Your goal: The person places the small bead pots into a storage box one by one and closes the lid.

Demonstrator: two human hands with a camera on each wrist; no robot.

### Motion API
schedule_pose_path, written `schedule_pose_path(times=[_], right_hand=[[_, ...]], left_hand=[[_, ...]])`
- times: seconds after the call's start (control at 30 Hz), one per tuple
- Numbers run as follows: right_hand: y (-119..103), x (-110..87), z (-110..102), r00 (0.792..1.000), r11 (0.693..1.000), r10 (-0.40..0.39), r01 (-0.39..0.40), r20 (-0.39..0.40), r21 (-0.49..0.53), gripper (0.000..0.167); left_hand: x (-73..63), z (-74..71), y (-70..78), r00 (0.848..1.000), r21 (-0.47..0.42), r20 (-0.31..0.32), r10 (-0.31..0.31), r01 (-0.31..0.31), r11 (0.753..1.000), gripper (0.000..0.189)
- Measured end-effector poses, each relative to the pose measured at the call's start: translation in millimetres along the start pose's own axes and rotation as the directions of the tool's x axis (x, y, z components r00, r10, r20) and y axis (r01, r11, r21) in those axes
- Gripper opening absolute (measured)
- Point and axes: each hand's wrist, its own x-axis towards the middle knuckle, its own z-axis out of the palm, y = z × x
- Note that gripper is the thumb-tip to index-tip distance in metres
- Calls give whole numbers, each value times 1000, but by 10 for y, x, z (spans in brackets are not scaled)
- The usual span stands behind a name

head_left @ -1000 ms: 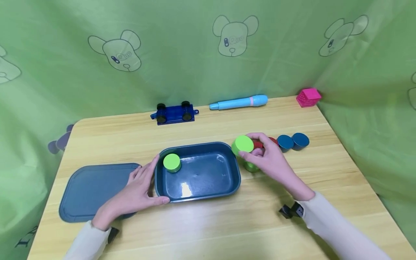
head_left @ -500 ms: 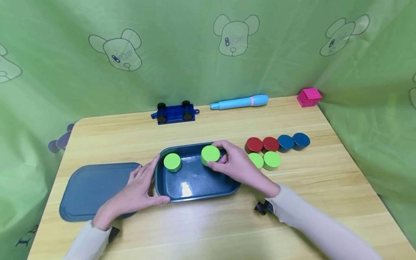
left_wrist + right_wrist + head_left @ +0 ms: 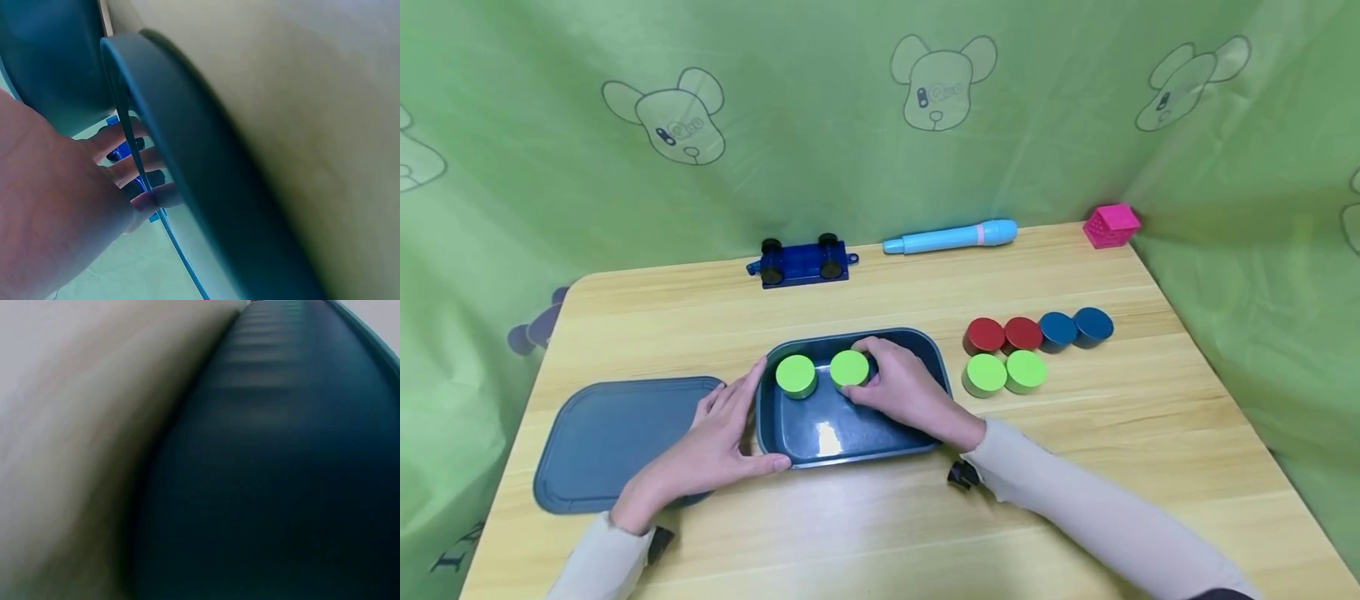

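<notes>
My right hand point(image 3: 904, 385) reaches into a dark blue rectangular box point(image 3: 805, 454) and pinches a bright green round block point(image 3: 850, 367) between thumb and fingers. To its left, a second green block point(image 3: 795, 375) stands near the box's back left corner. My left hand point(image 3: 722, 442) lies along the box's left end, fingers and thumb extended and spread at the wall. In the left wrist view, those fingers point(image 3: 134, 165) show at the box's wall point(image 3: 206, 169). The right wrist view holds only the box's outer side point(image 3: 262, 475) and blurred tabletop; my right hand is out of it.
Right of the box stand two red blocks point(image 3: 984, 335), two blue blocks point(image 3: 1057, 331) and two more green blocks point(image 3: 985, 374). A dark blue lid point(image 3: 617, 442) lies at left. Along the back edge are a blue wheeled toy point(image 3: 805, 262), a light blue pen-like stick point(image 3: 951, 239) and a pink cube point(image 3: 1112, 226).
My right hand has carried the green block left from beside the other blocks, over the box's right rim and down beside the first green block. My left hand has stayed in place.
</notes>
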Motion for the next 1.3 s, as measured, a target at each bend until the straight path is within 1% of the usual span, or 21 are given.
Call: schedule_pose_path(times=[0.17, 0.33, 0.63, 0.77, 0.9, 1.0, 1.1, 1.2, 1.3], right_hand=[[26, 26, 38, 1000, 1000, -6, 6, 3, 11, 60], [44, 34, 63, 1000, 998, -8, 8, 3, 58, 57], [4, 0, 67, 999, 991, 3, -9, 41, 134, 60], [-8, -42, 43, 999, 987, -9, 3, 37, 159, 59], [-23, -112, -26, 1000, 983, -26, 24, 8, 183, 62], [-16, -163, -98, 998, 983, -50, 53, -23, 177, 60], [8, -202, -179, 994, 980, -95, 104, -59, 171, 55], [46, -248, -266, 985, 970, -134, 153, -108, 191, 49], [99, -317, -358, 976, 957, -144, 179, -163, 227, 43]], left_hand=[[5, -5, 9, 1000, 7, 6, -3, 3, 1000, 134], [5, -5, 9, 1000, 4, 15, -16, 16, 1000, 134], [9, -1, 13, 1000, 6, 15, -16, 16, 1000, 134], [9, 5, 14, 1000, 8, 15, -14, 14, 1000, 134], [13, 4, 21, 1000, 9, 19, -15, 15, 1000, 133], [15, 2, 25, 1000, 8, 22, -12, 12, 1000, 133], [11, -6, 29, 1000, 15, 19, -2, 2, 1000, 133], [9, -9, 28, 1000, 20, 17, 6, -6, 1000, 133], [11, -6, 24, 1000, 24, 15, 9, -9, 1000, 133]])
